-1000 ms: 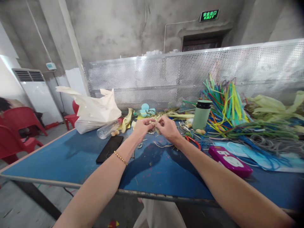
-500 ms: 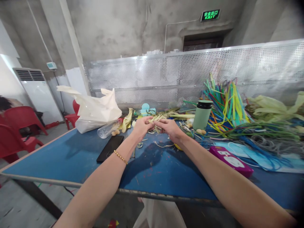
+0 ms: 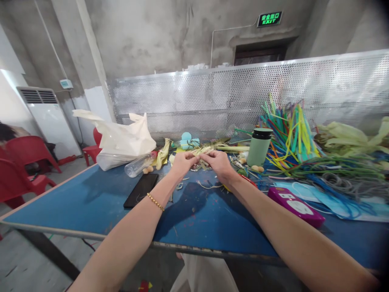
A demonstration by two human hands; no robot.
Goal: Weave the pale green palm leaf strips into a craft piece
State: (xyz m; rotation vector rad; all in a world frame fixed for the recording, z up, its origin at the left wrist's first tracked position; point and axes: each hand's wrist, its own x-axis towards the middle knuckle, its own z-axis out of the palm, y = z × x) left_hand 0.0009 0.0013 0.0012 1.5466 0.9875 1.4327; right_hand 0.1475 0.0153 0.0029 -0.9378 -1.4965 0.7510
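Observation:
Above the middle of the table, my left hand point(image 3: 181, 165) and my right hand point(image 3: 221, 165) nearly meet. Between their fingertips is a small bunch of pale yellow-green strips point(image 3: 199, 151) that look like corn husk. Both hands are closed on it in a pinch, and part of it is hidden behind the fingers. Scraps of dry husk and stalk point(image 3: 223, 147) lie just beyond my hands. A loose pale strand point(image 3: 209, 185) rests on the tabletop below them.
A white plastic bag point(image 3: 124, 138), a clear bottle point(image 3: 136, 167) and a black phone point(image 3: 140, 190) sit at left. Rightward are a green tumbler point(image 3: 259, 149), colourful pipe cleaners point(image 3: 291, 134), a magenta box point(image 3: 294, 206), blue masks point(image 3: 328, 198) and tangled cords point(image 3: 343, 172). Behind stands a perforated metal panel point(image 3: 188, 101).
My hands have shifted slightly, with the right fingers more curled around the husk strips. A red object's edge now shows beside my right forearm. The other things have stayed put.

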